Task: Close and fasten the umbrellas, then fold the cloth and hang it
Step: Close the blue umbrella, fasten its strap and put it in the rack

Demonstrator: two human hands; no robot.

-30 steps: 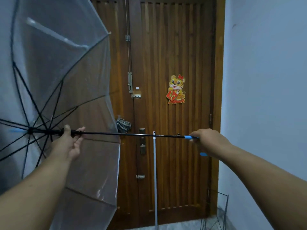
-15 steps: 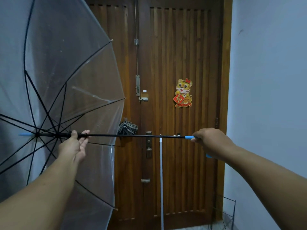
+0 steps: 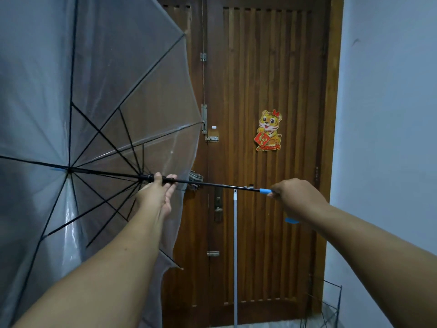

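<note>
A transparent umbrella (image 3: 99,95) with black ribs fills the left side, held sideways, its canopy partly folding in. Its black shaft (image 3: 220,185) runs right to a blue curved handle (image 3: 265,191). My left hand (image 3: 158,195) grips the black runner on the shaft, thumb on top. My right hand (image 3: 295,200) grips the blue handle, whose end pokes out below my wrist. A checked cloth (image 3: 196,178) hangs on the door behind the shaft, half hidden by the canopy.
A brown slatted wooden door (image 3: 272,67) stands straight ahead, with a tiger sticker (image 3: 269,130) and latches. A thin white pole (image 3: 235,256) leans against it. A black wire rack (image 3: 328,304) sits at the bottom right by the pale wall (image 3: 387,114).
My left hand has slid the runner rightwards along the shaft, toward the handle, and the ribs have begun folding. The right hand stayed put on the handle.
</note>
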